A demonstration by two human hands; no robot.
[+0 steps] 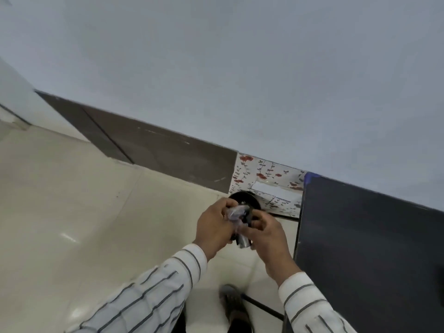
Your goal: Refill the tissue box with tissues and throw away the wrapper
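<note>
Crinkled plastic wrapper (pixel 236 213) is pinched between your left hand (pixel 213 227) and right hand (pixel 266 236); the black bin (pixel 245 200) sits directly beyond, mid-frame.

Both hands meet over a black bin (pixel 242 197) on the pale floor (pixel 72 200). The left hand (pixel 213 227) and right hand (pixel 266 236) crumple a clear wrapper (pixel 236 213) between them. A dark counter (pixel 360 236) stands at right, beside a floral panel (pixel 264 174).
</note>
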